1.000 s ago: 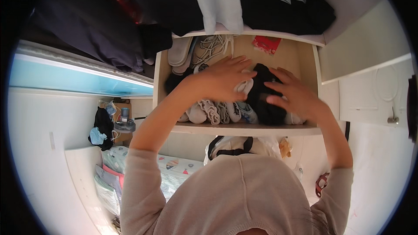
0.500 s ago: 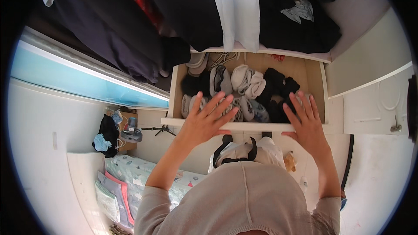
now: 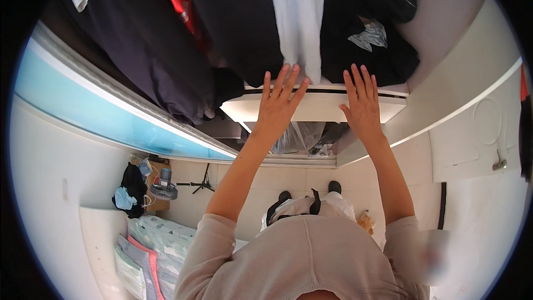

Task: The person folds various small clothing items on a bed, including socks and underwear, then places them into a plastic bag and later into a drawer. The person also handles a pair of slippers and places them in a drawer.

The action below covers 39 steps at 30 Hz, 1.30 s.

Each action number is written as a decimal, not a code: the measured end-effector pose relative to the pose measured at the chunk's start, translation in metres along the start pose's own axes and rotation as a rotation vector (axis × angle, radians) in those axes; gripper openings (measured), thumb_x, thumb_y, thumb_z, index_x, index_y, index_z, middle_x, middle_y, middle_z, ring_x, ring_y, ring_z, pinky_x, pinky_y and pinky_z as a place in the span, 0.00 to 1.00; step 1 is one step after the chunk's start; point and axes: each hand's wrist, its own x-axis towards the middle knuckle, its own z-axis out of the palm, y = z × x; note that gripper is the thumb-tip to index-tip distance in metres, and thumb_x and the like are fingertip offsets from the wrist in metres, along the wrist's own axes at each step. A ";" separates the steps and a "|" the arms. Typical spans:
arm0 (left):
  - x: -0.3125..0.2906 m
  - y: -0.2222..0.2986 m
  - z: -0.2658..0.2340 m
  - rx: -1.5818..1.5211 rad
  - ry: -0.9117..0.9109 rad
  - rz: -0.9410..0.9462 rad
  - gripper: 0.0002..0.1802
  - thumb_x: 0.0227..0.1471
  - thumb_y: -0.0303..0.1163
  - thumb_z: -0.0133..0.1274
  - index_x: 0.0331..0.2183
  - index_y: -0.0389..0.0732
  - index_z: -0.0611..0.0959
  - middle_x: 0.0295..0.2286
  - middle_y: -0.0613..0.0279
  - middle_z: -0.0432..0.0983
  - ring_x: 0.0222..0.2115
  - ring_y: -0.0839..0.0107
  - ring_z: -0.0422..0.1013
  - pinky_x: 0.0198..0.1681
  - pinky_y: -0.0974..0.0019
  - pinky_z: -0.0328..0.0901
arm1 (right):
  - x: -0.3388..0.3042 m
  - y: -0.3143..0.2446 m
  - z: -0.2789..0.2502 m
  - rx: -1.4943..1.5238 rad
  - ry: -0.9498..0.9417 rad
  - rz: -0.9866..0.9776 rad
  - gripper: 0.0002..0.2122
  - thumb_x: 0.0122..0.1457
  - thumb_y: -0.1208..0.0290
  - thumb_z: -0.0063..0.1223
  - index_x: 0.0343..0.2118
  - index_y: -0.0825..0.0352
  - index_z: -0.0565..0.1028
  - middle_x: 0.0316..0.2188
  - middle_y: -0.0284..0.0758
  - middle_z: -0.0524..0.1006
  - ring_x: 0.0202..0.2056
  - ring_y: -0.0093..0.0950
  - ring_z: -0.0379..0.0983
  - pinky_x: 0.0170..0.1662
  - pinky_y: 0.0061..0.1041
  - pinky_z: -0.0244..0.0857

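Observation:
The drawer [image 3: 321, 109] is pushed in under the hanging clothes, and its pale front faces me. My left hand [image 3: 278, 103] lies at the left part of the drawer front, fingers spread and pointing away, holding nothing. At its right part, my right hand [image 3: 363, 105] has its fingers stretched out too, with the thumb apart. Both sets of fingertips reach past the drawer's top edge. What the drawer holds is hidden. A white garment [image 3: 300, 22] hangs between dark clothes [image 3: 233, 19] just beyond my fingers.
Below the drawer, a clear plastic bag [image 3: 300, 136] sits in an open compartment. A wardrobe panel [image 3: 461, 78] stands to the right. At the lower left are a bed [image 3: 161, 228], a small fan [image 3: 164, 188] and a black tripod [image 3: 204, 182]. My feet stand on the tiled floor [image 3: 250, 180].
My hands have moved forward, away from my body. The drawer, open before with rolled socks showing inside, has slid in so that its contents are hidden.

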 end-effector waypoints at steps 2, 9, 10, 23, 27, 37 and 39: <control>0.003 0.002 0.001 -0.018 0.008 -0.046 0.39 0.36 0.31 0.60 0.54 0.48 0.65 0.58 0.57 0.48 0.59 0.57 0.44 0.59 0.43 0.39 | 0.001 -0.001 0.007 0.014 0.030 0.016 0.37 0.38 0.74 0.62 0.55 0.66 0.57 0.58 0.39 0.54 0.60 0.39 0.46 0.62 0.40 0.39; -0.002 0.003 0.022 -0.075 0.137 -0.145 0.30 0.41 0.25 0.48 0.51 0.44 0.67 0.56 0.56 0.53 0.58 0.59 0.48 0.59 0.47 0.43 | 0.008 -0.006 0.032 -0.079 0.145 0.037 0.33 0.40 0.75 0.60 0.52 0.67 0.60 0.54 0.38 0.59 0.58 0.38 0.49 0.61 0.41 0.40; -0.006 0.002 0.020 -0.091 0.161 -0.150 0.30 0.41 0.23 0.47 0.51 0.44 0.67 0.56 0.55 0.53 0.58 0.59 0.49 0.59 0.48 0.44 | 0.010 -0.008 0.034 -0.093 0.156 0.034 0.33 0.41 0.74 0.59 0.53 0.68 0.59 0.54 0.38 0.59 0.58 0.38 0.50 0.61 0.41 0.40; -0.083 0.007 -0.027 -0.428 0.160 -0.282 0.35 0.42 0.30 0.53 0.54 0.41 0.62 0.56 0.47 0.50 0.56 0.52 0.51 0.57 0.43 0.45 | 0.002 -0.040 0.027 0.034 0.308 0.066 0.34 0.43 0.75 0.59 0.55 0.68 0.57 0.56 0.43 0.57 0.58 0.42 0.49 0.60 0.43 0.41; -0.074 0.054 -0.009 -1.009 0.188 -0.297 0.36 0.54 0.45 0.44 0.58 0.39 0.54 0.57 0.48 0.47 0.58 0.52 0.48 0.59 0.56 0.45 | -0.041 -0.094 0.027 0.359 0.255 0.036 0.28 0.48 0.74 0.53 0.54 0.68 0.59 0.55 0.45 0.57 0.57 0.47 0.51 0.57 0.44 0.46; -0.012 0.260 0.000 -2.129 -1.065 -0.287 0.38 0.58 0.48 0.35 0.60 0.43 0.38 0.60 0.57 0.37 0.61 0.68 0.37 0.60 0.66 0.39 | -0.213 -0.016 -0.033 0.451 0.480 0.732 0.19 0.51 0.78 0.44 0.49 0.67 0.65 0.53 0.43 0.61 0.51 0.42 0.58 0.54 0.36 0.51; 0.008 0.301 0.000 -2.085 -1.264 -0.155 0.41 0.57 0.51 0.37 0.59 0.41 0.37 0.59 0.55 0.38 0.61 0.66 0.36 0.60 0.65 0.38 | -0.242 0.005 -0.046 0.410 0.539 0.888 0.20 0.50 0.78 0.45 0.49 0.67 0.65 0.52 0.42 0.61 0.50 0.42 0.59 0.53 0.36 0.52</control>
